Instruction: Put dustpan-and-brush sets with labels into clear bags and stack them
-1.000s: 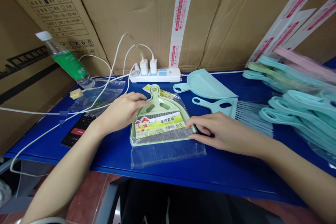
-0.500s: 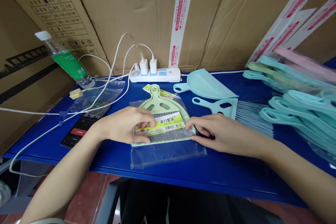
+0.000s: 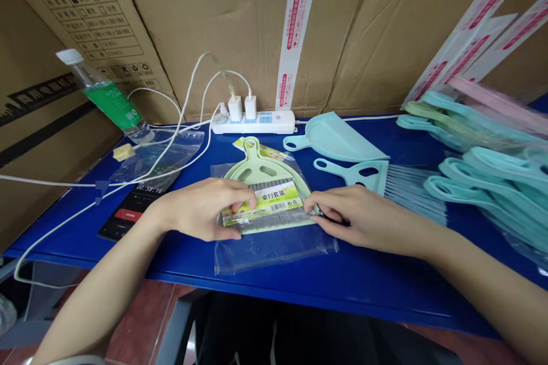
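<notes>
On the blue table lies a light green dustpan and brush set [image 3: 259, 171] inside a clear plastic bag [image 3: 274, 252], its handles pointing away from me. A yellow-green and white label [image 3: 278, 196] covers part of the grey bristles. My left hand [image 3: 204, 206] grips the set's left side, fingers curled over the label's end and thumb at the near edge. At the right corner, my right hand [image 3: 363, 215] pinches the edge of the set and bag between thumb and fingers; its other fingers are curled underneath, partly hidden. Beyond it lie an unwrapped light blue dustpan [image 3: 336, 137] and a light blue brush [image 3: 363, 174].
Several bagged dustpan sets [image 3: 492, 182] are piled at the right. A white power strip [image 3: 274, 122] with chargers and cables stands against the cardboard boxes [image 3: 240, 17]. At the left are a tilted water bottle [image 3: 112, 104] and a phone [image 3: 128, 214]; cables cross over the table there.
The green set has turned very slightly between my hands, and its near left edge is now more covered by my left hand. My right hand keeps its pinch almost unmoved.
</notes>
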Motion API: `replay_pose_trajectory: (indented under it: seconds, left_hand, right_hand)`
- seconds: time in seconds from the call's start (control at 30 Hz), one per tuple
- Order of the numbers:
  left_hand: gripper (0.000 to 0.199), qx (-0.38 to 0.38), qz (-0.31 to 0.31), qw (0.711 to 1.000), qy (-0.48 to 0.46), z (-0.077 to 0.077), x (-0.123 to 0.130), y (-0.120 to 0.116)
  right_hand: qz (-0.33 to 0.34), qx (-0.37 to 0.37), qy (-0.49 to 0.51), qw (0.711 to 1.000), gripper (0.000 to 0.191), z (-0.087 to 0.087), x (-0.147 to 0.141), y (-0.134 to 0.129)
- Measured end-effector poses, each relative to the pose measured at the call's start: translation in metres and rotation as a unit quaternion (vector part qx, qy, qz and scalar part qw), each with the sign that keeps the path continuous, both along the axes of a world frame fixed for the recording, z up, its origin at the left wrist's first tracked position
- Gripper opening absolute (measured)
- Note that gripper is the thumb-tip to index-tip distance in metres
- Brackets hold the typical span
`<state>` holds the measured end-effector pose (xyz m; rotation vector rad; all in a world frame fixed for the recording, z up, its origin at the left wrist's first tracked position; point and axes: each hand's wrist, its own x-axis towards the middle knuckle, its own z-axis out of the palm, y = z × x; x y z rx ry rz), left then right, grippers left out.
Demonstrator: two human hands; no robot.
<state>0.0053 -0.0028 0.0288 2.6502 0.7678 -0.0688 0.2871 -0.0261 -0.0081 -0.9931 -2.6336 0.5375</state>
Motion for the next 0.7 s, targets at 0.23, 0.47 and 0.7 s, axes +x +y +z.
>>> replay_pose_trajectory:
  seconds: [0.23, 0.47, 0.7]
  left_hand:
    - [0.022, -0.001, 0.000, 1.000, 0.001, -0.0005, -0.0007, 0.0006]
    - [0.018, -0.002, 0.003, 1.000, -0.012, -0.0012, -0.0009, -0.0003]
    - [0.011, -0.013, 0.010, 1.000, -0.014, -0.0019, -0.0015, 0.0018]
  right_hand:
    - [-0.007, -0.010, 0.000, 1.000, 0.018, -0.0004, -0.0007, 0.0004]
    - [-0.024, -0.048, -0.016, 0.998, 0.014, -0.0001, -0.0012, -0.0002]
    - [-0.026, -0.060, -0.012, 0.998, 0.016, 0.0003, -0.0014, -0.0005]
